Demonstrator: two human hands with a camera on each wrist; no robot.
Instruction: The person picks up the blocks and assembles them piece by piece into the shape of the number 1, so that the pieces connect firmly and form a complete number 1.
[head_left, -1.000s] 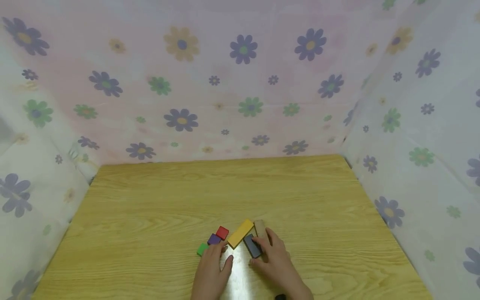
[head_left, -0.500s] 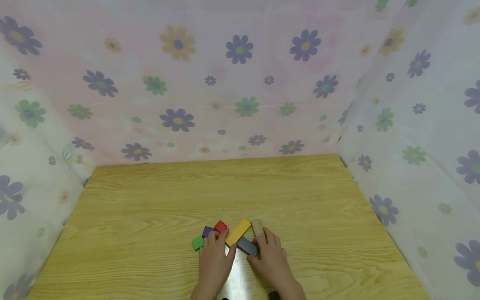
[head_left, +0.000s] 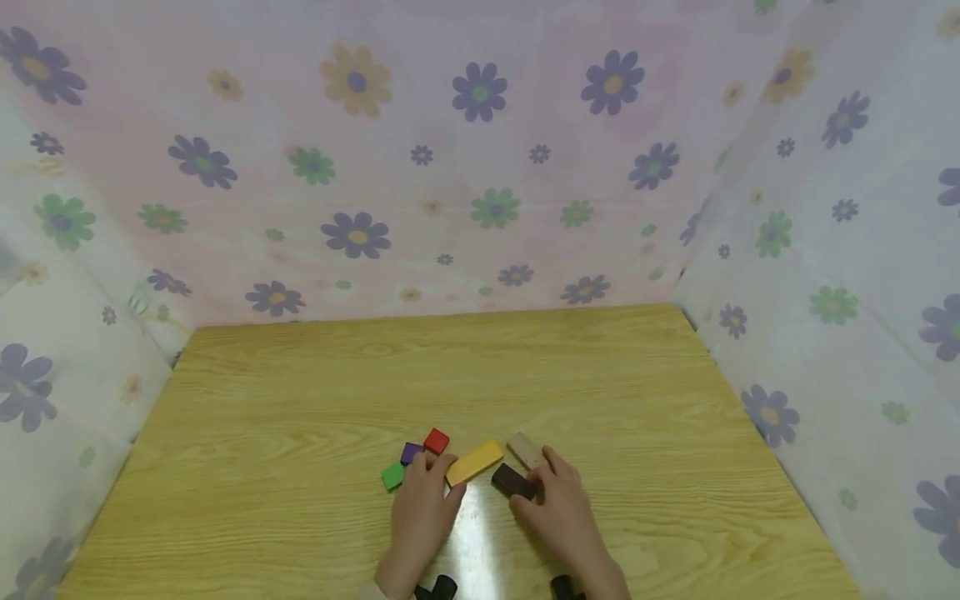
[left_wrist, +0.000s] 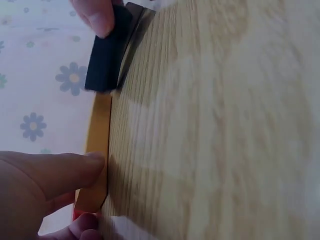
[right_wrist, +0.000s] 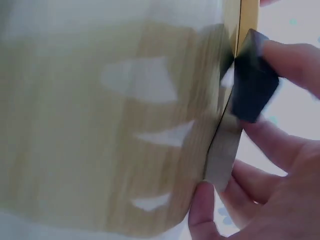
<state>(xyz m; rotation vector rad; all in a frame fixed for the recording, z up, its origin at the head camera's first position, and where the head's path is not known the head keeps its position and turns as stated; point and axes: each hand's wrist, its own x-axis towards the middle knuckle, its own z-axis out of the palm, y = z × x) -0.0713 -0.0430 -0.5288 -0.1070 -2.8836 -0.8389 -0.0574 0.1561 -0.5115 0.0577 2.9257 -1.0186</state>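
Observation:
My left hand point(head_left: 422, 510) pinches the left end of a long yellow block point(head_left: 476, 463), which lies flat on the table. In the left wrist view the thumb presses on the side of this yellow block point(left_wrist: 99, 127). My right hand point(head_left: 561, 510) holds a black block point(head_left: 512, 481) between thumb and forefinger. The right wrist view shows the black block point(right_wrist: 254, 85) tilted and off the table. Behind it lies a beige block point(head_left: 525, 451), with other fingers of my right hand at its near end.
A red block point(head_left: 437, 441), a purple block point(head_left: 411, 452) and a green block point(head_left: 393, 476) sit in a slanting row by my left fingers, the purple one partly covered. Wood-patterned table point(head_left: 300, 392) spreads around, with flowered cloth point(head_left: 420, 192) at its back and sides.
The black block turned and was lifted in my right hand. The yellow block swung to a flatter angle, with my left hand now at its end. The beige block turned and shifted right.

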